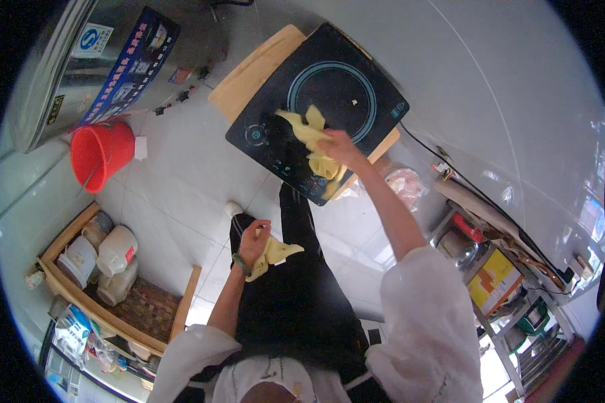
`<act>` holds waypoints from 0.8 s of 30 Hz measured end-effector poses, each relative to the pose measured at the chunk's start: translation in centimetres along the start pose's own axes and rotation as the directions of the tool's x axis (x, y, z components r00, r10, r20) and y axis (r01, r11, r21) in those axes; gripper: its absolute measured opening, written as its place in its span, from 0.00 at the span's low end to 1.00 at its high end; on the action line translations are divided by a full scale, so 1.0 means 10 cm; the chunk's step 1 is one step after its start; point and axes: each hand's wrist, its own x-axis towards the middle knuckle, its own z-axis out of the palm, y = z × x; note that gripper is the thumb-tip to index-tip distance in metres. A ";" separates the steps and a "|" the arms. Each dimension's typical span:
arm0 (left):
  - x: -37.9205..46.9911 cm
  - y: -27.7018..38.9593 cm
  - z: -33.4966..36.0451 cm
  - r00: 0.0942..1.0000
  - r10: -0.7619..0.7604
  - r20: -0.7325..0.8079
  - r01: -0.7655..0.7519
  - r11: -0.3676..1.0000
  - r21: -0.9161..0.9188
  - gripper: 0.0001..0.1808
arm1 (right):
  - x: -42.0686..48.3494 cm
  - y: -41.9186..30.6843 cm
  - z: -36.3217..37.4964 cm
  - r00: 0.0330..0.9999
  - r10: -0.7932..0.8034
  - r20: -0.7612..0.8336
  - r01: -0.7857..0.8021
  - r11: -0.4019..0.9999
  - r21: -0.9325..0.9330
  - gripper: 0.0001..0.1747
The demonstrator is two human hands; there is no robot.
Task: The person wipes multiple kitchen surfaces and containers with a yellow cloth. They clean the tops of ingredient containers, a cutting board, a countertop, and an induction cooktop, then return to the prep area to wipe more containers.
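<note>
Fingers curled, my right hand (340,147) grips a crumpled pale yellow cloth (306,132) over the front part of a black induction cooktop (267,117). One end of that cloth stretches toward the round dial, and folds hang by the front edge. Lower down and nearer my body, my left hand (254,246) holds a second yellow cloth (277,250) in front of my dark apron. A small white scrap (354,102) lies inside the cooktop's ring. Beneath the cooktop is a wooden surface (262,68), showing on two sides.
A red bucket (118,149) stands on the tiled floor at left, below a steel appliance (126,65). White plastic jugs (117,252) sit in a wooden-framed holder. A black power cord (464,174) runs right from the cooktop, above a cluttered metal rack (494,322). A bag-lined container (404,185) is beside the cooktop.
</note>
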 end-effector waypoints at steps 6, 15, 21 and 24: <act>-0.12 0.04 -0.40 0.988 -0.147 -0.046 0.141 0.985 -0.098 0.10 | 0.35 0.21 -0.67 0.527 -0.268 -0.806 -0.115 0.917 -0.381 0.16; -0.16 -0.12 -0.21 0.979 -0.202 -0.034 0.195 0.970 -0.147 0.10 | 0.96 -0.79 1.47 0.818 -0.511 -0.265 0.080 0.556 -0.827 0.18; -0.22 0.14 -0.39 0.996 -0.084 -0.035 0.084 0.996 -0.016 0.10 | -0.81 0.04 1.38 0.510 -0.187 0.840 0.472 0.877 -0.091 0.19; -0.33 0.07 -0.66 0.979 -0.174 -0.101 0.169 0.984 -0.061 0.11 | -0.94 0.19 0.20 0.841 -0.262 0.474 0.351 0.930 -0.110 0.17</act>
